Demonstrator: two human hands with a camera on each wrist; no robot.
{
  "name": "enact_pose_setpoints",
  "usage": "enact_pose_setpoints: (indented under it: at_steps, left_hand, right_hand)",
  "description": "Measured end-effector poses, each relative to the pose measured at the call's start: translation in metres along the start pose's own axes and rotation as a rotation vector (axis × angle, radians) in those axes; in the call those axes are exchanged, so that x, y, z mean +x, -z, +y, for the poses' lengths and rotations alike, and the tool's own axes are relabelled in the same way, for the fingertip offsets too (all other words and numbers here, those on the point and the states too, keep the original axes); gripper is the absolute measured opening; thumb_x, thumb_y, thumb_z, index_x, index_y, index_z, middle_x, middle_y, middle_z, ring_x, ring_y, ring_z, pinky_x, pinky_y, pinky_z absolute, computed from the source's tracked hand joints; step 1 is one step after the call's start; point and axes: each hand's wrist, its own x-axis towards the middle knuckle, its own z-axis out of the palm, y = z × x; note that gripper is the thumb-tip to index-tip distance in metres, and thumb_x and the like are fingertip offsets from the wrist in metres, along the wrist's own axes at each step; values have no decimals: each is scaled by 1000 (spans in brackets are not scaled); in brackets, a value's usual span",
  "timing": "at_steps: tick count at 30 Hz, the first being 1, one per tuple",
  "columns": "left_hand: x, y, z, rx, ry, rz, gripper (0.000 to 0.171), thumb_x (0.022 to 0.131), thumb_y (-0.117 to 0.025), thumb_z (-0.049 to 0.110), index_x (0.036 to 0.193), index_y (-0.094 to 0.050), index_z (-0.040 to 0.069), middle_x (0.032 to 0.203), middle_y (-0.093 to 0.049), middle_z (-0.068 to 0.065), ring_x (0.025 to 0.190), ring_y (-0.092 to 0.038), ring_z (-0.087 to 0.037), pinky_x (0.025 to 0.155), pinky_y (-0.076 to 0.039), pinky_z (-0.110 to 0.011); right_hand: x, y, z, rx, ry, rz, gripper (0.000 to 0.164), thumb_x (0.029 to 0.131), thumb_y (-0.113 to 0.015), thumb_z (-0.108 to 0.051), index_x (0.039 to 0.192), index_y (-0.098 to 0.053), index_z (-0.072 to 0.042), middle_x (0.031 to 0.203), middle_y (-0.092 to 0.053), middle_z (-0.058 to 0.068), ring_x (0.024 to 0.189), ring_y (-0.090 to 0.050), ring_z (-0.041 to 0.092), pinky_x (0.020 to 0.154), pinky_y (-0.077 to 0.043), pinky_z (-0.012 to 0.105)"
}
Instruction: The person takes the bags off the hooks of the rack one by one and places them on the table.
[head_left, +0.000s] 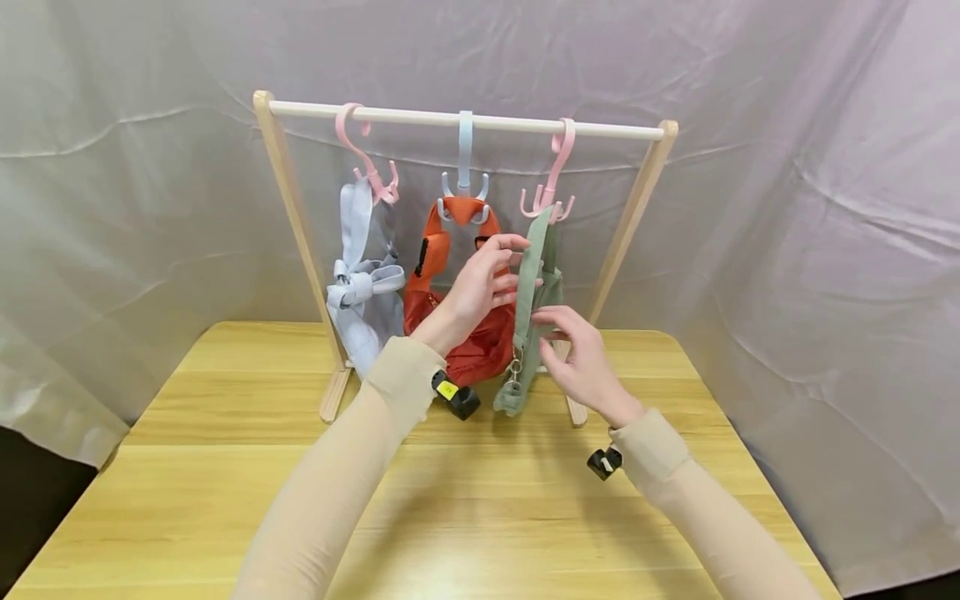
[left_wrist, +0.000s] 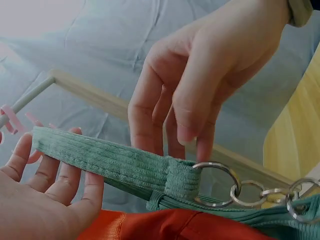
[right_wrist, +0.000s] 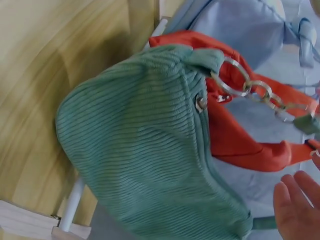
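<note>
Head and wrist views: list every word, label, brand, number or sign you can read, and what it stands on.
No readable text.
Yellow label on the left wrist's black device: too small, blurred.
Pale patch on the right wrist's black device: too small to tell.
Green bag, red bag, pale blue bag: no lettering visible.

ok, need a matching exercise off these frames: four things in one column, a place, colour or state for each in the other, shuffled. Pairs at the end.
Things
1. green bag
2. red bag
3. light blue bag
4. rack bar

Descriptions
a. hangs from the blue hook, in the middle
b. white, runs between wooden legs
c. ribbed, with metal rings; left hand touches its strap
d. hangs from the leftmost pink hook in the head view

Pairs: 1-c, 2-a, 3-d, 4-b
</note>
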Motion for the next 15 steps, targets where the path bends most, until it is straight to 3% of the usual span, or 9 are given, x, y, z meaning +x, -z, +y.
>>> enact_pose_setpoints:
  at_steps: [2, 4, 7, 11, 15]
  left_hand:
    - [0, 0, 0, -5, -3, 5, 33, 104, -32, 25, 130, -48, 13, 129, -57, -17, 111, -65, -38, 86, -51, -30]
    - [0, 1, 1, 1, -6, 12, 32, 104, -32, 24, 130, -48, 14, 122, -59, -12, 101, -68, -27, 83, -50, -29]
    - [1, 2, 2, -6, -17, 37, 34, 104, -32, 24, 133, -46, 13, 117, -59, -11, 90, -69, -17, 82, -51, -30]
    - [2, 1, 5, -15, -24, 77, 40, 103, -35, 24, 141, -43, 13, 117, -61, -14, 85, -68, -17, 93, -52, -41]
    - [3, -1, 6, -16, -25, 88, 44, 103, -37, 22, 146, -40, 14, 111, -62, -9, 83, -66, -18, 103, -49, -51]
  right_hand:
    - [4, 1, 5, 23, -29, 42, 34, 84, -57, 15, 114, -67, 6, 118, -68, 19, 108, -66, 33, 87, -58, 25]
    - [10, 3, 7, 39, -92, 78, 36, 83, -55, 16, 116, -66, 6, 120, -67, 20, 109, -66, 35, 90, -58, 26]
    - [25, 5, 11, 79, -202, 130, 42, 85, -52, 13, 126, -61, 6, 127, -64, 23, 115, -64, 39, 98, -56, 39]
    - [50, 7, 12, 170, -290, 202, 55, 86, -49, 9, 140, -46, 1, 139, -54, 25, 127, -57, 41, 107, -48, 51]
    - [71, 10, 12, 271, -308, 271, 60, 87, -48, 8, 145, -38, -2, 140, -47, 25, 133, -50, 38, 114, -43, 46]
